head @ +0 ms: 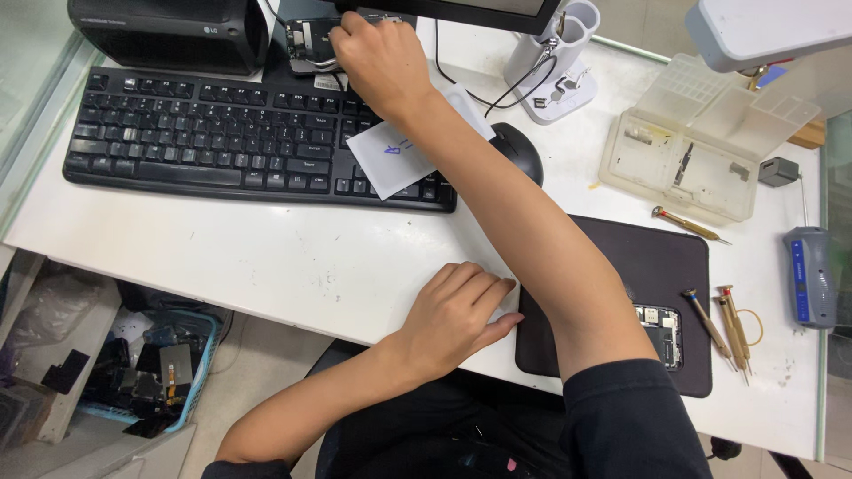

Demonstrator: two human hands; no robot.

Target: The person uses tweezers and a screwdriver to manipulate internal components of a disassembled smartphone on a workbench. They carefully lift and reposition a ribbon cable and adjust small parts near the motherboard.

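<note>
Left hand [453, 310]: flat on the white table [266, 257], palm down, fingers together and loosely extended, holding nothing. Fingertips sit at the edge of the dark work mat [657, 257] just right of it.

On that mat, further right of the left hand and partly hidden by the right forearm: an opened phone [661, 333], back off, internals showing. Beyond it, a few brass-handled screwdrivers [728, 324] lie off the mat edge.

Below and left of the left hand, under the table: a blue basket [200, 355] of phone parts.

Ahead of the left hand: black keyboard [222, 133] with a white paper slip [395, 155] lying on its right end, black mouse [519, 151] just past that.

Right hand [382, 53]: arm crossed over the keyboard, hand at the far edge of the table. Fingers curled down onto a small exposed circuit board [309, 43], which sits just left of the knuckles, behind the keyboard and beside a black speaker [169, 31]. Fingertips are hidden from here, so I cannot tell if it's pinching the board or only touching it.

Right of that hand: white stand [555, 62] with black cables. Far right: clear plastic parts tray [701, 142] and a blue-grey hand tool [809, 275].

My read: the step in hand is the reach to the board, contact made, grip unconfirmed. Moving it from there would call for a secure pinch on the board edges and clearance from the cables and keyboard's back edge. The left hand just braces.
</note>
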